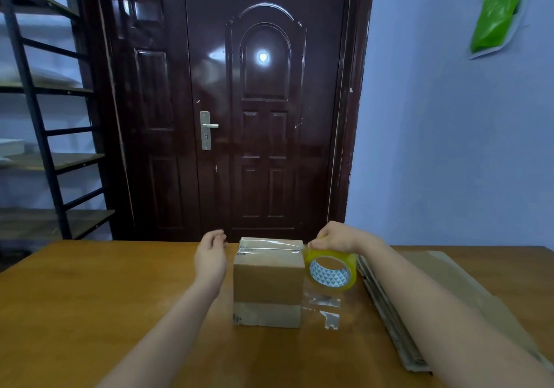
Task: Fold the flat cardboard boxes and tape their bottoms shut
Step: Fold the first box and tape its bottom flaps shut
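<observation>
A small folded cardboard box [268, 279] stands on the wooden table [90, 312] in the middle of the view, with a clear strip of tape across its top. My right hand [335, 239] grips a roll of clear yellowish tape [331, 270] at the box's upper right edge, and the tape runs from the roll onto the box top. My left hand [211, 255] hovers just left of the box with relaxed fingers, not touching it. A stack of flat cardboard boxes [389, 312] lies to the right, partly under my right forearm.
Scraps of clear tape [328, 312] lie on the table right of the box. A dark door [263, 103] stands behind the table, a metal shelf rack [45, 148] at far left, a green packet [500, 16] on the right wall.
</observation>
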`<state>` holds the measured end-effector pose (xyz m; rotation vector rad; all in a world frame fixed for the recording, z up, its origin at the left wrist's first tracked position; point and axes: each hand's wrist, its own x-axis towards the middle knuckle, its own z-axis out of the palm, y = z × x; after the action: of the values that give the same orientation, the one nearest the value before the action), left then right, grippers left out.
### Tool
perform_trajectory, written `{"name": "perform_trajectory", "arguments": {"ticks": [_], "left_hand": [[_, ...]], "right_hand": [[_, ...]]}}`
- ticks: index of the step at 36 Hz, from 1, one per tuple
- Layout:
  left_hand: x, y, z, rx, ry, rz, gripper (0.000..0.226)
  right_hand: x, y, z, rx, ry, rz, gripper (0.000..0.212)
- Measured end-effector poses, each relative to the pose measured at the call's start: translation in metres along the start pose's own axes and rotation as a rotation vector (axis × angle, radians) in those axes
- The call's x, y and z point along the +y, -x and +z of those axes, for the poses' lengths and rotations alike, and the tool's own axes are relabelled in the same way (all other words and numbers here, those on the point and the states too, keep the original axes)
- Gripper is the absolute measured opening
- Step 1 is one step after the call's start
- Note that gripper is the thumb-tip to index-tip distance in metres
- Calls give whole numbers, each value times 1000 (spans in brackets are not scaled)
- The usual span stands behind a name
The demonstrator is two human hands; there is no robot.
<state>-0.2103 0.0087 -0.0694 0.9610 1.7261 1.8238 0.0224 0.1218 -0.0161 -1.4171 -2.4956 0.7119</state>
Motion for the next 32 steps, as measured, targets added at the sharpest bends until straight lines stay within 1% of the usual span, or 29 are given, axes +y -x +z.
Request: {"name": "perform_trajectory", "arguments": {"ticks": [2,5,6,8,9,10,11,16,20,22,23,26,27,28,30,32], "left_hand": [[12,1,3,-110,-59,87,36],[23,3,13,-368,-303,277,48],[22,3,18,-458,-452,328,51],[16,2,25,-591,-858,395,54],[12,1,27,-614,-1026,420,55],[10,1,27,-617,-1136,442,55],[10,3,27,-614,-1195,453,55],[16,8,28,-618,-1314,503,54],[20,9,27,-655,-1343,481,55],[20,11,27,-684,-1359,508,55],[20,12,27,-697,-1375,533,60],[20,14,27,-718,-1425,671,101],[20,13,28,-735,-1442,719,107],[20,12,30,-757,-1445,745,109],[22,10,33,-796,-1417,725,109],[21,8,35,-800,-1398,720,107]], "right_hand": [[-1,0,0,2,-6,0,34],[-2,0,0,3,-5,-1,33],[-3,0,0,2,-7,-4,33],[-3,0,1,2,-8,-5,33],[-3,-1,1,2,-7,-4,34],[-3,-1,2,3,-7,-4,34],[-2,-1,3,5,-9,-4,34],[0,-2,5,-2,-22,-14,36],[-2,-2,6,-4,-6,-20,33],[-4,-2,6,-1,-1,-22,33],[-5,-1,5,-1,1,-24,34],[-6,0,5,-9,7,-29,34],[-5,0,5,-10,4,-30,34],[-5,0,5,-9,1,-31,34],[-3,-1,5,-6,-6,-32,34],[-2,-1,5,-2,-22,-33,33]]}}
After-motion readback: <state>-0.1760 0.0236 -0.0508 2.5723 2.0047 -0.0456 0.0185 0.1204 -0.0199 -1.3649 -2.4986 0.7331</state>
